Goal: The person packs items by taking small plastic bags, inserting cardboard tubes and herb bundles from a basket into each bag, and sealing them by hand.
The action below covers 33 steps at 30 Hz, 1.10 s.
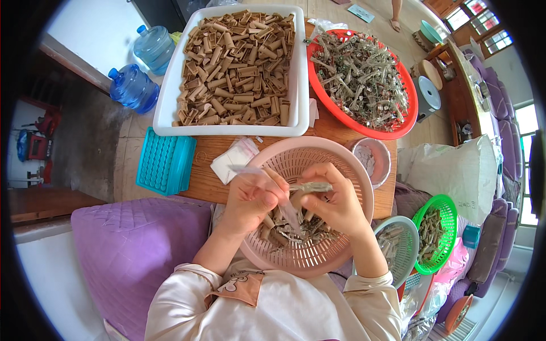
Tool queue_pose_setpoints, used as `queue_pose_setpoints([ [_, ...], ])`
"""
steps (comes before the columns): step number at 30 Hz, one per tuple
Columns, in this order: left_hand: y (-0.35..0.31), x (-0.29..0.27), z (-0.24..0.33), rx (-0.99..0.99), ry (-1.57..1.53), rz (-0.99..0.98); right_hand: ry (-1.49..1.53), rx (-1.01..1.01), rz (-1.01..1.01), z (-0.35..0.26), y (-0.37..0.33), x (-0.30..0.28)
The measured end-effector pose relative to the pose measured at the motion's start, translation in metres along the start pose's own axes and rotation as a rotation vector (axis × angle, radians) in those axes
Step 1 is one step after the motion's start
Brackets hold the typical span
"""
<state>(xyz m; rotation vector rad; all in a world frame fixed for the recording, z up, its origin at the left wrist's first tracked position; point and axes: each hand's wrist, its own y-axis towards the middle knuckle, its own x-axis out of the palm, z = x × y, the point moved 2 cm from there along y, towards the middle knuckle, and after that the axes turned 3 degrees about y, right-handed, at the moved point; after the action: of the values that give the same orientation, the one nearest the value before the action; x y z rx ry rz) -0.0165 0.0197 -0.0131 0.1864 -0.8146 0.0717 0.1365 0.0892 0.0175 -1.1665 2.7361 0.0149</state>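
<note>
Over a pink slotted basket [367,196], my left hand [250,200] pinches a thin clear plastic bag [292,219] that hangs down between the hands. My right hand [336,199] has its fingers closed on a small clear-wrapped packet [314,186], pale greenish inside. The packet's left end comes close to my left fingertips; whether it touches the bag I cannot tell. Inside the basket lie brown tube-like pieces [310,216] and wrapped bits, partly hidden by my hands. A stack of small flat plastic bags [234,160] rests on the table beyond my left hand.
A white tray [227,130] of brown pieces and a red basin [410,108] of clear-wrapped pieces stand at the back. A teal tray [165,162] is left, a small pink bowl [385,165] right. Grey [413,250] and green [453,227] baskets sit by my right arm.
</note>
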Motion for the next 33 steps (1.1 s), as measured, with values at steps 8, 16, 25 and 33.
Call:
queue_pose_setpoints([
  [8, 0.001, 0.009, 0.023, 0.24, 1.169, -0.168, -0.706, -0.357, 0.186, -0.046, -0.011, -0.014],
  [16, -0.01, 0.018, 0.006, 0.086, 0.703, -0.278, -0.333, -0.193, 0.043, -0.024, -0.006, -0.019],
  [25, -0.008, 0.014, 0.015, 0.151, 0.962, -0.181, 0.512, 0.065, 0.101, 0.015, -0.024, 0.003],
  [33, -0.006, 0.016, 0.014, 0.154, 1.04, -0.289, 0.769, 0.345, 0.042, 0.027, -0.022, 0.005],
])
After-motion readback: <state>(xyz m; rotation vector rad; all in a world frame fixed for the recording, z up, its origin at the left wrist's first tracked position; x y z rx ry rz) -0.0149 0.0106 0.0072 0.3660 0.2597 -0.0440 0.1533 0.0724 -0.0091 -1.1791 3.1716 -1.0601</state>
